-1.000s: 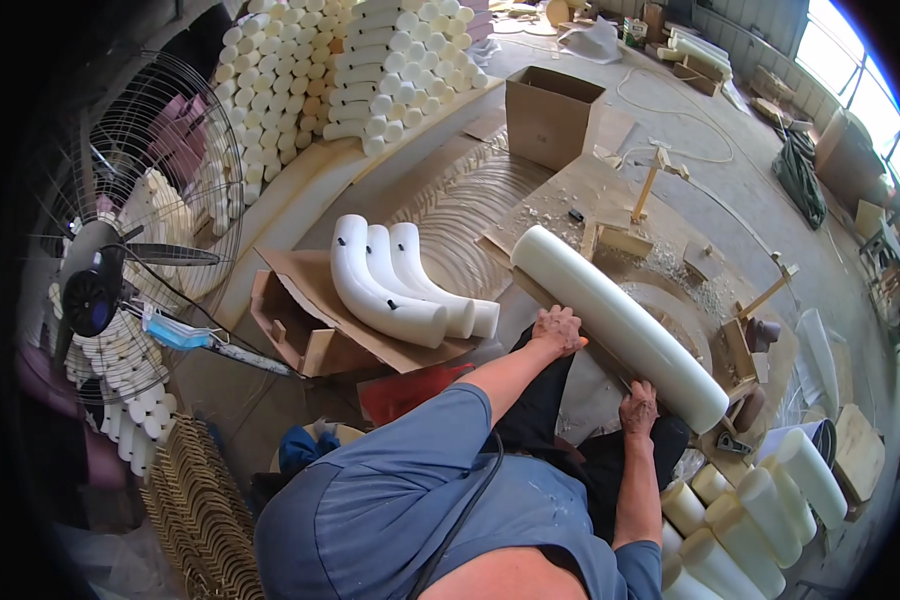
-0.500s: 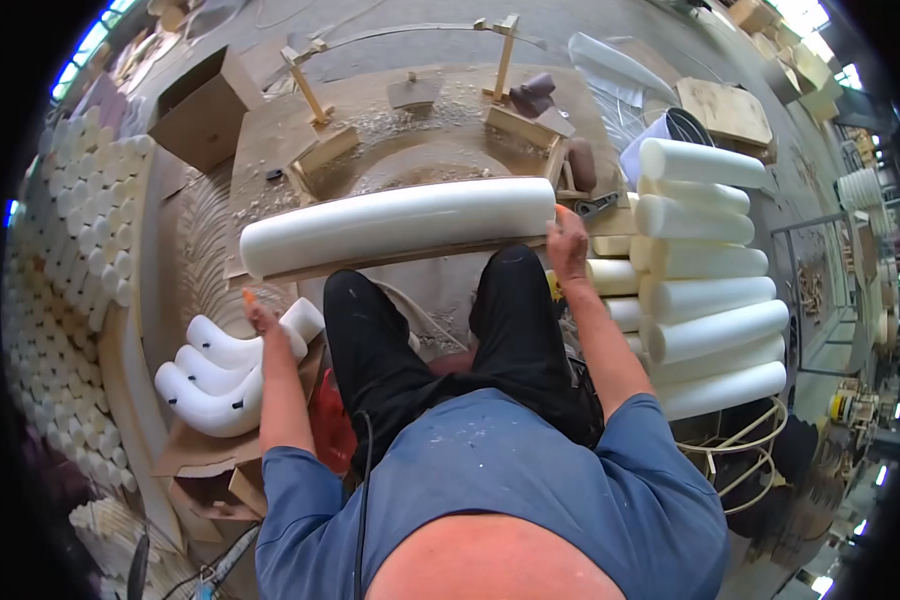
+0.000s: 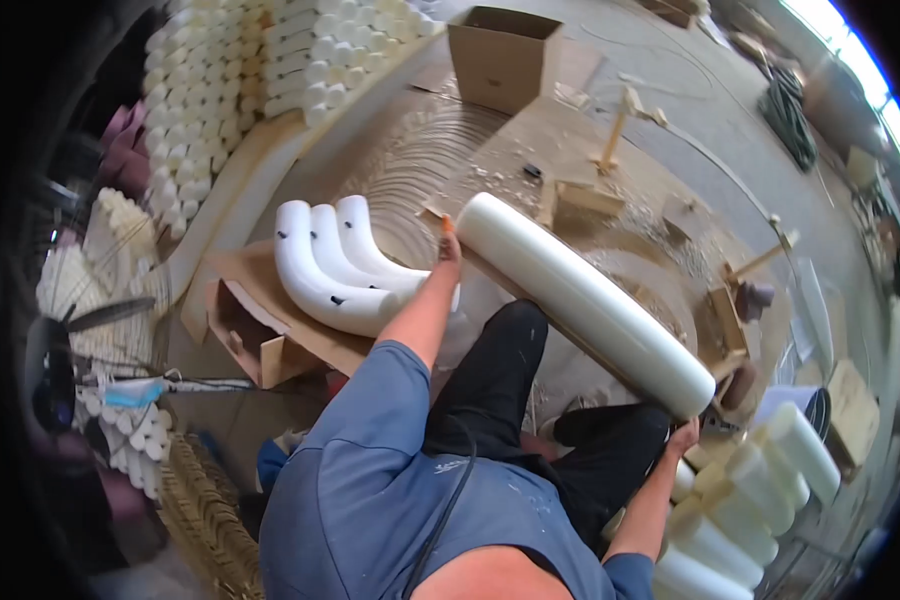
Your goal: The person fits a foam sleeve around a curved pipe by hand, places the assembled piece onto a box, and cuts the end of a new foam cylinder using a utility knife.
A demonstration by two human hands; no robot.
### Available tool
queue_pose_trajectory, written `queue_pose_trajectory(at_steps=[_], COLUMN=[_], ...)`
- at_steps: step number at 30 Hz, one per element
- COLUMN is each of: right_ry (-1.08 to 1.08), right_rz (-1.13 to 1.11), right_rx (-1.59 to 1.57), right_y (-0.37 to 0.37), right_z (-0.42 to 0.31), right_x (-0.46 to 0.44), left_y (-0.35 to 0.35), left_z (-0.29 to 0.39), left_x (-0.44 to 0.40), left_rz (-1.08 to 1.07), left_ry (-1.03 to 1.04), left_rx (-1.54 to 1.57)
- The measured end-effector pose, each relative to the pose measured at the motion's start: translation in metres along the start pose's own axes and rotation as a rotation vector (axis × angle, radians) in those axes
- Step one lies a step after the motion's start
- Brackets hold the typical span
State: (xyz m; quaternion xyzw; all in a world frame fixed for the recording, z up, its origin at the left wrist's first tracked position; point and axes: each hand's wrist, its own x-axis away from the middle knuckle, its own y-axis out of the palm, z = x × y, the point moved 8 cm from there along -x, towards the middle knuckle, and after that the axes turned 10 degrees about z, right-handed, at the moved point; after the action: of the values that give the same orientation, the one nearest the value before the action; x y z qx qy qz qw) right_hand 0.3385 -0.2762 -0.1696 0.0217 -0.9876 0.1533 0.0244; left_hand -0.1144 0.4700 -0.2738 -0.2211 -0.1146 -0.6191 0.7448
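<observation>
A long white foam roll (image 3: 590, 305), slightly curved, lies tilted across the front of me above my knees, with a thin brown strip along its near side. My left hand (image 3: 450, 250) is beside its upper left end, an orange covering on one fingertip pointing up; the fingers look stretched out, and whether they touch the roll is unclear. At the lower right end, my right hand (image 3: 682, 438) has its fingers closed against the roll's underside, partly hidden. Bent white tubes (image 3: 320, 260) with small black marks rest on a cardboard box (image 3: 255, 345) left of my left hand.
A shaving-strewn wooden board (image 3: 530, 140) with upright wooden posts and blocks stands ahead. More white rolls (image 3: 715, 540) are stacked at lower right. An open cardboard carton (image 3: 505, 60) sits at the back. Many small pale foam pieces (image 3: 185, 110) are piled at upper left.
My view has turned left, so the roll now slants down to the right and the bent tubes appear nearer the middle. Both hands remain near the roll's ends.
</observation>
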Motion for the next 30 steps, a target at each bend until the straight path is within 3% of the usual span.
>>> queue_pose_trajectory(at_steps=[4, 5, 8, 11, 17, 20, 21, 23, 24, 25, 26, 27, 28, 29, 30], right_ry=[0.146, 0.193, -0.125, -0.099, 0.142, 0.321, 0.405, 0.328, 0.319, 0.265, 0.203, -0.041, -0.424, -0.211, -0.387], right_rz=[0.075, 0.097, 0.141, 0.157, 0.134, 0.141, 0.155, 0.093, 0.194, 0.12, 0.099, 0.012, -0.058, -0.113, -0.186], right_rx=[-0.048, -0.092, 0.243, 0.224, -0.093, -0.221, -0.257, -0.218, -0.192, -0.276, -0.256, -0.09, 0.247, 0.318, 0.447], right_y=[-0.002, -0.002, -0.008, -0.017, -0.019, -0.015, -0.026, -0.033, -0.033, -0.027, -0.022, -0.017, -0.008, 0.016, 0.026], right_z=[-0.003, -0.006, -0.047, -0.038, -0.034, -0.022, -0.011, -0.036, -0.053, -0.061, -0.072, -0.075, -0.102, -0.13, -0.14], right_x=[0.005, 0.006, 0.014, 0.004, 0.017, 0.004, -0.002, -0.014, -0.015, -0.025, -0.029, -0.041, -0.04, -0.025, -0.017], left_y=[0.005, -0.004, 0.015, 0.0, -0.011, -0.02, -0.025, -0.016, -0.011, -0.009, -0.006, -0.007, 0.007, 0.026, 0.034], left_z=[0.023, 0.074, 0.038, 0.046, 0.039, 0.045, 0.058, 0.077, 0.088, 0.098, 0.125, 0.164, 0.178, 0.187, 0.188], left_x=[0.052, 0.137, 0.095, 0.112, 0.113, 0.11, 0.111, 0.078, 0.054, 0.045, 0.074, 0.108, 0.125, 0.137, 0.153], left_rz=[0.005, -0.029, -0.103, -0.037, 0.028, -0.106, -0.124, -0.338, -0.287, -0.232, -0.342, -0.45, -0.497, -0.54, -0.624], left_ry=[-0.042, -0.026, 0.056, 0.083, 0.194, -0.1, -0.079, 0.272, 0.315, 0.358, 0.5, 0.642, 0.813, 0.991, 1.06], left_rx=[-0.05, -0.102, -0.267, -0.159, -0.112, -0.128, -0.071, 0.025, -0.105, -0.239, -0.174, -0.1, -0.36, -0.613, -0.737])
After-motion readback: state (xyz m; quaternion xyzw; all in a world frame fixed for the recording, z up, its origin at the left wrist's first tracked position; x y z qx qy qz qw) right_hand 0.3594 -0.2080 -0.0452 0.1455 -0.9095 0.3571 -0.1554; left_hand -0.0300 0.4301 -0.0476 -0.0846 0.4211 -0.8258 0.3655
